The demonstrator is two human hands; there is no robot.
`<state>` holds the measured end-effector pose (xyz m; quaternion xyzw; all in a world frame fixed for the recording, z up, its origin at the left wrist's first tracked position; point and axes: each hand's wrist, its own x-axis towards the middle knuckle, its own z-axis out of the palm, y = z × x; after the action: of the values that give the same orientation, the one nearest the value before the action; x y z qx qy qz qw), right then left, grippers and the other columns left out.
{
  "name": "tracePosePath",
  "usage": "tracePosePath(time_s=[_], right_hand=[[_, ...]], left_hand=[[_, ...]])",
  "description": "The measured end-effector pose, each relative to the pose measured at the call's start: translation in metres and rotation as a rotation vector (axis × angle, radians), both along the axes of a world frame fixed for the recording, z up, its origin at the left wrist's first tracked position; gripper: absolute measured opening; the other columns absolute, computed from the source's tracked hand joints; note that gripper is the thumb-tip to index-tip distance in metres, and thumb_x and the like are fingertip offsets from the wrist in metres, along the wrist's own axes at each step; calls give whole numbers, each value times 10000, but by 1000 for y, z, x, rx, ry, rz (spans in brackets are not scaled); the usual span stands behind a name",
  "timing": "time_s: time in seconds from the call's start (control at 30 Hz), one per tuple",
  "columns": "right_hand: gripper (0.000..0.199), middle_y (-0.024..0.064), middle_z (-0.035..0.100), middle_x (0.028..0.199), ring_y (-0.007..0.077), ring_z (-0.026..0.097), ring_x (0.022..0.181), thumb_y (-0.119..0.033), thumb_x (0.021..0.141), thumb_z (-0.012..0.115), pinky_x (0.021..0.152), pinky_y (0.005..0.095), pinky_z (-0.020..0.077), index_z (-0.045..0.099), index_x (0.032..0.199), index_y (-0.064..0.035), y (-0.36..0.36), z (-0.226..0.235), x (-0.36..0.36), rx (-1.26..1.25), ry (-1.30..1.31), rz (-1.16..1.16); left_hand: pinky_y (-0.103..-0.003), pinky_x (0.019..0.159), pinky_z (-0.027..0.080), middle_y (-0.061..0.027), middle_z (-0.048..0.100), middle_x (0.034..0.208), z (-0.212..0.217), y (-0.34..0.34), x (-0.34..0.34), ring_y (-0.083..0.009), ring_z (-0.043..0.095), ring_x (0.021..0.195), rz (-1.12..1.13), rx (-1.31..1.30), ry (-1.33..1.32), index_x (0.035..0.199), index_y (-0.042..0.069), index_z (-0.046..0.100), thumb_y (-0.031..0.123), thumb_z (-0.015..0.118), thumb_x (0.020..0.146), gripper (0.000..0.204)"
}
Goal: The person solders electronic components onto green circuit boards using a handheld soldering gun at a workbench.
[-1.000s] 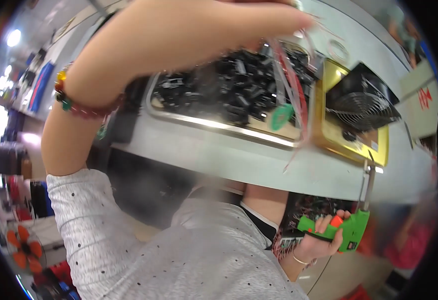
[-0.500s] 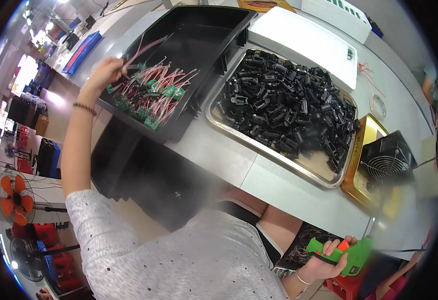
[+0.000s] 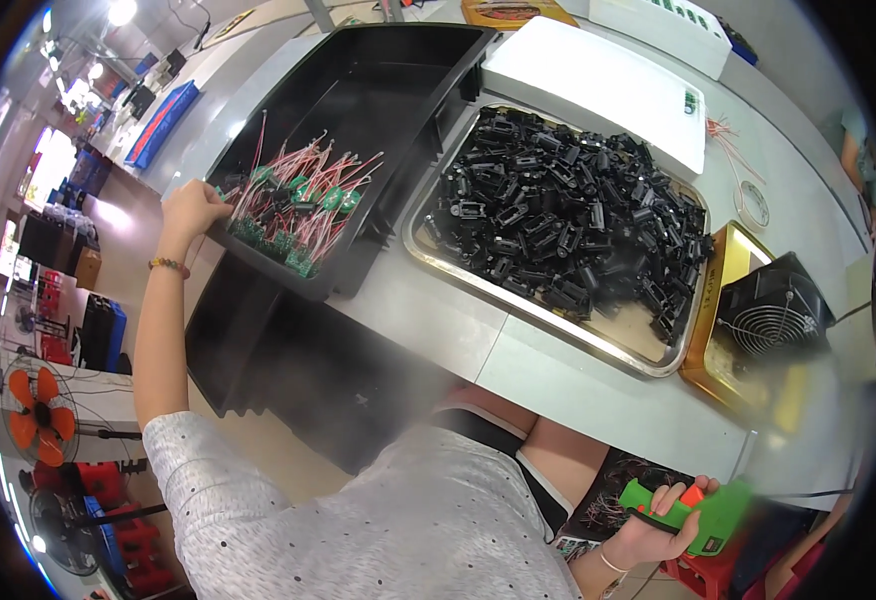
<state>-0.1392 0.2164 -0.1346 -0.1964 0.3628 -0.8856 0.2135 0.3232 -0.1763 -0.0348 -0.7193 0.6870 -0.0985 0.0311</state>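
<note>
At black bin's corner, left hand; white box beyond.

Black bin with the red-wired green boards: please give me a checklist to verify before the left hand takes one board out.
1. Left hand at the black bin, on its near corner: ok.
2. Green boards within reach beside that hand: ok.
3. One board already gripped by the fingers: cannot tell.
4. Red wires untangled: not ok, they cross in one pile.
5. Right hand occupied, holding the green tool low, off the table: ok.
</note>
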Motion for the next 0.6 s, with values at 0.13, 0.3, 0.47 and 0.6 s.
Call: tracePosePath(time_s=[0.13, 0.3, 0.47, 0.6], right_hand=[[390, 128, 435, 1039, 108, 379, 499, -135, 797, 449, 459, 220, 333, 335, 1119, 55, 8, -5, -6, 0, 5, -9], [384, 132, 434, 1047, 107, 377, 497, -136, 801, 445, 461, 223, 331, 335, 1116, 55, 15, -11, -12, -2, -16, -18], [392, 134, 438, 1056, 108, 377, 497, -147, 805, 450, 472, 225, 334, 333, 1119, 56, 17, -12, -12, 6, -23, -53], [390, 134, 442, 1056, 108, 379, 500, -153, 807, 452, 475, 226, 335, 335, 1116, 54, 22, -16, -16, 15, -31, -51]], left_hand=[[-321, 674, 443, -112, 619, 825, -9, -4, 8, -228, 582, 813, -176, -115, 157, 752, 76, 630, 282, 685, 588, 269], [-412, 800, 348, -95, 627, 813, -4, -1, -6, -247, 570, 850, -34, 64, 11, 834, 101, 656, 383, 613, 656, 337], [-406, 736, 322, -94, 602, 649, -1, -1, -12, -264, 566, 700, -3, 232, -89, 702, 100, 649, 458, 520, 719, 381], [-471, 807, 287, -119, 622, 753, 14, 1, -24, -284, 578, 789, 75, 311, -95, 769, 107, 663, 450, 515, 728, 376]])
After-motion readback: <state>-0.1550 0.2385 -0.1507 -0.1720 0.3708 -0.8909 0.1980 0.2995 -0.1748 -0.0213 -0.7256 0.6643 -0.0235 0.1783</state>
